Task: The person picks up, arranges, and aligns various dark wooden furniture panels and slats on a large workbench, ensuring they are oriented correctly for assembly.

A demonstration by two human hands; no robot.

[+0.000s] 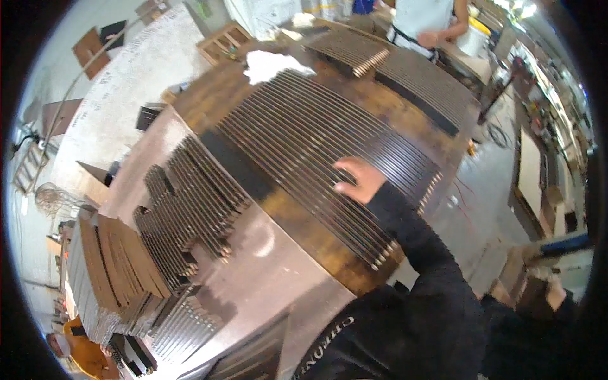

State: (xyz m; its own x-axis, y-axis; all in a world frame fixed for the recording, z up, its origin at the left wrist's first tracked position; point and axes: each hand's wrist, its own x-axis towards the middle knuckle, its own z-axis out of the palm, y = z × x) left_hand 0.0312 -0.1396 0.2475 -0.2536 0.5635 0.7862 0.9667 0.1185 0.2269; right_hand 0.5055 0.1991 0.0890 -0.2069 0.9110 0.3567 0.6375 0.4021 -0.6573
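My right hand (362, 180) reaches over a broad row of long, thin dark strips (297, 136) lying side by side on a stained brown tabletop (297, 218). Its thumb and fingers are spread apart on or just above the strips, and I see nothing held between them. The black sleeve (421, 244) runs back toward the lower right. Light-coloured ends (383, 254) of the strips show along the near right side. My left hand is out of view.
Stacks of dark strips (193, 196) and brown boards (117, 266) stand on the left surface. A white cloth (272, 65) lies at the far side, with more strips (415, 79) beyond. A person (425, 28) stands at the far edge near a yellow-rimmed white bucket (474, 38).
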